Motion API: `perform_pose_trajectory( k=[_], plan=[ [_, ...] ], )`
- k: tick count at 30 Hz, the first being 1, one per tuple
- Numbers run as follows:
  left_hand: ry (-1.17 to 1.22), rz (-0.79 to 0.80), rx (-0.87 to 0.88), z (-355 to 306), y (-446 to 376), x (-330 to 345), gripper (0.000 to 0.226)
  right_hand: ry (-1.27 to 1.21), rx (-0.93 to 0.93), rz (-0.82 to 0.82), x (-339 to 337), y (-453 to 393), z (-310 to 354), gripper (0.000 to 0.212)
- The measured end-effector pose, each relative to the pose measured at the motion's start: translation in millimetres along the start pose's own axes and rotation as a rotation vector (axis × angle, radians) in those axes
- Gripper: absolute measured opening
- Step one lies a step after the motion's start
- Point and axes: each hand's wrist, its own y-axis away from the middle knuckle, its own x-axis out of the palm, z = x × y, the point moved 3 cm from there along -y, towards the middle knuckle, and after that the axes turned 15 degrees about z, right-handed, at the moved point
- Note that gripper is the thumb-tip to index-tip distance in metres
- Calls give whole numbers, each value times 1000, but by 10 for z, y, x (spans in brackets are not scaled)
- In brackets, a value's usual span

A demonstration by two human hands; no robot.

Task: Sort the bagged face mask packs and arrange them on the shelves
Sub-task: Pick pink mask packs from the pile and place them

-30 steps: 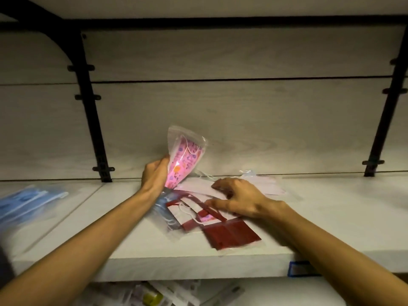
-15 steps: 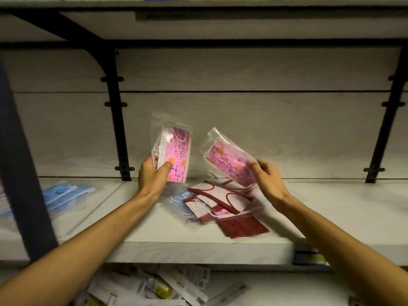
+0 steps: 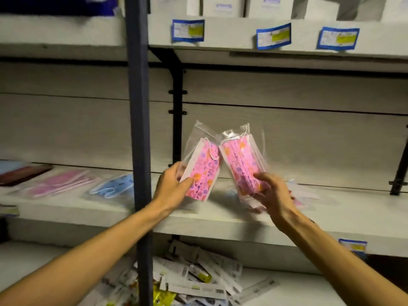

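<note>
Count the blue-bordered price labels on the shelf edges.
4: three on the upper shelf edge, one on the middle shelf edge at lower right. Others may lie outside view.

Left mask pack (image 3: 202,173): pink, printed with orange and purple motifs, white edging, clear bag. Right mask pack (image 3: 241,166): same pink print with orange and purple, clear bag. Shelf (image 3: 220,221): pale grey-white wood grain. Upright post (image 3: 139,129): dark blue-grey. Bracket (image 3: 177,102): black. Shelf labels (image 3: 273,36): white with blue border and yellow patch. Blue masks (image 3: 114,186): light blue. Pink masks (image 3: 59,184): plain pale pink. Maroon pack (image 3: 22,174): dark red. Lower-shelf packets (image 3: 198,281): white, some yellow.
</note>
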Motion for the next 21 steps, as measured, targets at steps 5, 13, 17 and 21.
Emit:
perform_pose_trajectory(
  k=[5, 13, 17, 21],
  plan=[
    [12, 110, -15, -9, 567, -381, 50, -130, -115, -74, 872, 202, -132, 12],
    [-19, -167, 54, 274, 1374, -1384, 25, -119, -90, 55, 2253, 687, -640, 6],
    [-17, -336, 9, 558, 1551, -2094, 21, -158, 26, 181, 3031, 636, -896, 6],
    [18, -449, -185, 921, 1586, -2742, 28, -146, 11, 208, 3707, 289, -1030, 13]
  ],
)
